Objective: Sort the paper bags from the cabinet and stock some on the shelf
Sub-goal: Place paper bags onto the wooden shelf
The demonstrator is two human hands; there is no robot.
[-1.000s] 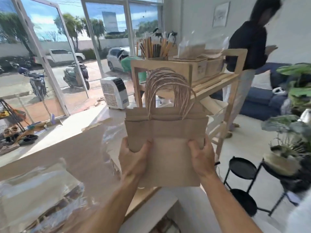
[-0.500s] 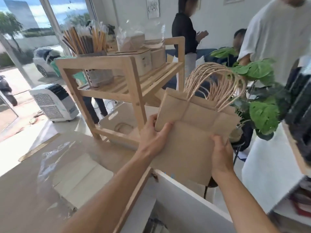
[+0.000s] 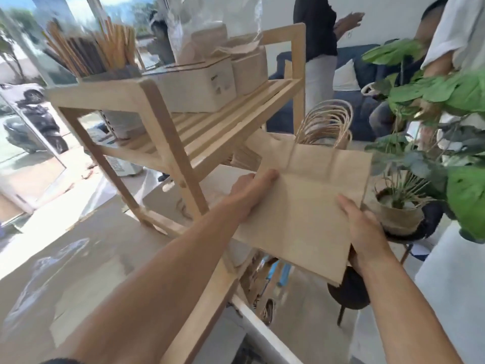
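A flat stack of brown paper bags with twisted paper handles is held in the air to the right of the wooden shelf. My left hand grips the stack's left edge, thumb on top. My right hand holds the stack's right lower edge, thumb on top and fingers hidden beneath. The handles point away from me, toward the shelf's lower tier. More brown bags lie under the shelf's top tier.
White boxes and a holder of sticks stand on the shelf's top. A counter with plastic wrap is at my left. Leafy plants, a black stool and people are at the right.
I have moved closer to the shelf and the view turned right. Both hands carried the bag stack forward and lower, toward the shelf's lower tier, and it now lies flatter.
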